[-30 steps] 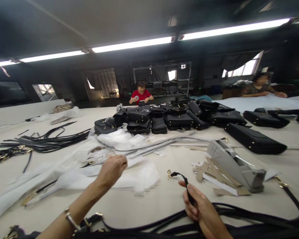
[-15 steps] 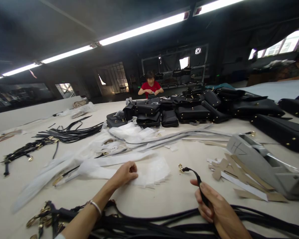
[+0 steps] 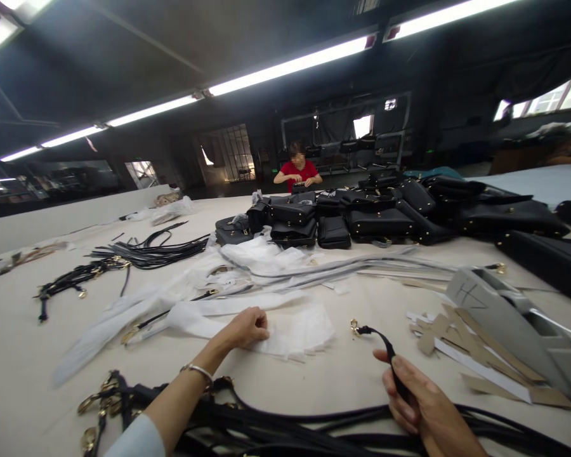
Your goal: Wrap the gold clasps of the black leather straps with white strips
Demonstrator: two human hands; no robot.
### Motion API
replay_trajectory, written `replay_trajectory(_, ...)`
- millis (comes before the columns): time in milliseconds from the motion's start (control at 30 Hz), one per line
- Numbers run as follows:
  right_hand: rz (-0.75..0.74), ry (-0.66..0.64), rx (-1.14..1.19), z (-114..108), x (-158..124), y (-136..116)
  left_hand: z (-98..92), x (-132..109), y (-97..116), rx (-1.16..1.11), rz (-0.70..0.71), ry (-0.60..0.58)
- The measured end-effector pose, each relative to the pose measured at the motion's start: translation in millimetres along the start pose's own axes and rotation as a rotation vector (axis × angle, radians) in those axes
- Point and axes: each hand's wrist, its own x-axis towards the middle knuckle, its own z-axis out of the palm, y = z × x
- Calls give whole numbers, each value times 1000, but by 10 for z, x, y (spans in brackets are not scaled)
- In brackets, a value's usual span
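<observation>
My right hand [image 3: 423,400] is closed around a black bag strap [image 3: 385,346], whose free end sticks up and bends left to a gold snap hook [image 3: 355,327]. The rest of that strap runs out of sight behind the hand. Over a fanned stack of thin white sheets [image 3: 302,327], my left hand [image 3: 250,327] has its fingers curled together. What lies between those fingertips is hidden. Below both hands, a bundle of black straps [image 3: 276,438] crosses the front of the table, with gold hooks [image 3: 107,397] gathered at its left end.
Black bags [image 3: 380,222] are piled across the back. A grey tape dispenser [image 3: 509,324] stands at right beside cardboard scraps [image 3: 471,343]. Another strap bundle [image 3: 157,254] lies at left, with wrapped straps [image 3: 314,273] mid-table. A person in red [image 3: 297,171] sits at the far side.
The whole scene has shifted slightly right and the view has tilted. My left hand stays at the white sheets, and my right hand still holds the strap.
</observation>
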Motion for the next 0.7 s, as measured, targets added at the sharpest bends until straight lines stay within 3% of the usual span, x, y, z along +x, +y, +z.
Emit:
replay_trajectory(233, -14, 20, -28, 35, -6, -12, -251, -101, 94, -252, 114, 237)
replay_trajectory(500, -30, -10, -41, 7, 88, 43, -431, -344, 434, -480, 17, 328)
replay_trajectory(600, -54, -44, -65, 9, 101, 38, -627, -621, 488, -523, -47, 424)
replay_trajectory(700, -65, -63, -75, -16, 118, 40, -975, -1161, 442, -530, -140, 572)
